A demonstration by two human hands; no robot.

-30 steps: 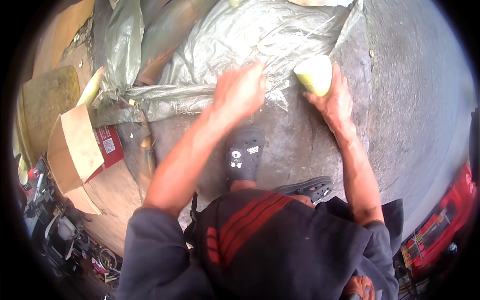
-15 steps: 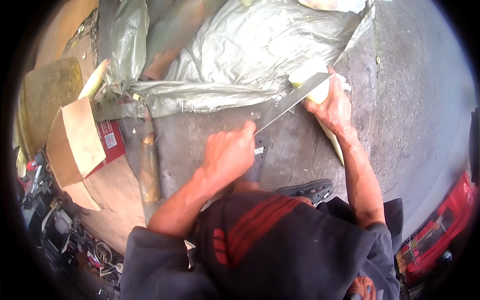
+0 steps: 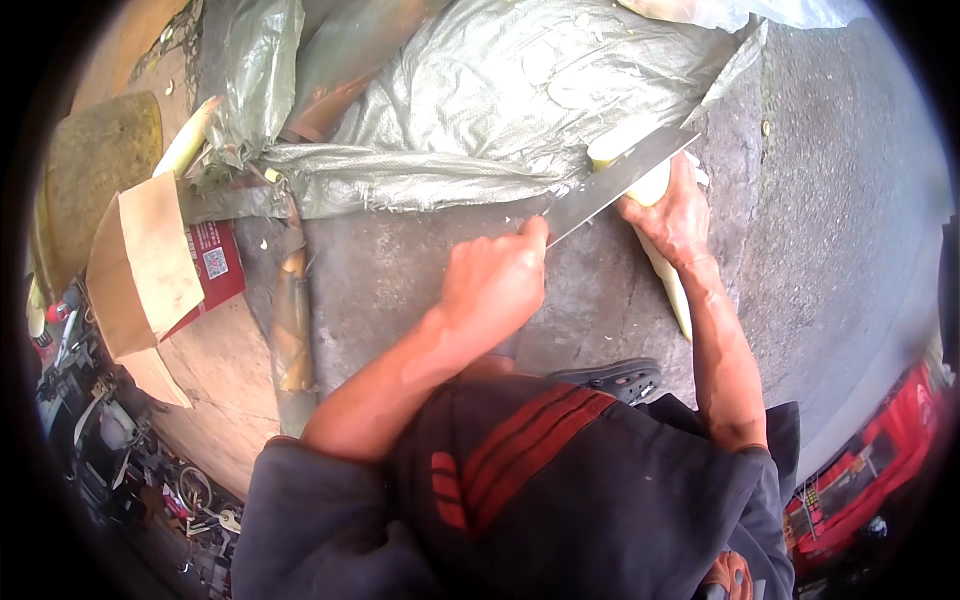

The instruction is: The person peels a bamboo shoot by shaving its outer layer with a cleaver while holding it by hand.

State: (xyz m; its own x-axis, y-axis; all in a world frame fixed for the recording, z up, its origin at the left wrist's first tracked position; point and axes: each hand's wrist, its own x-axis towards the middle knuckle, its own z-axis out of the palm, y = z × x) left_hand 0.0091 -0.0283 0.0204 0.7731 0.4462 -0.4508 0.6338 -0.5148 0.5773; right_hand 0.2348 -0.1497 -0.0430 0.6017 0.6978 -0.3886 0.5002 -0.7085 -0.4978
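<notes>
My left hand is closed round the handle of a long, broad-bladed knife. Its blade slants up to the right and lies across a pale peeled bamboo shoot, with the tip beyond my right fingers. My right hand grips that shoot from the right side, and part of it is hidden behind the blade and fingers. Below my right hand, a long pale pointed piece slopes down toward the ground; I cannot tell whether it belongs to the same shoot.
A grey woven plastic sheet with pale scraps spreads ahead. On the left are an opened cardboard box, a pale pointed shoot and a brown-husked shoot. Cluttered tools lie lower left. A dark clog shows beneath me.
My left hand and the knife have moved up and to the right, so the blade reaches further past the shoot. My right hand stays on the shoot. The whole view has shifted slightly.
</notes>
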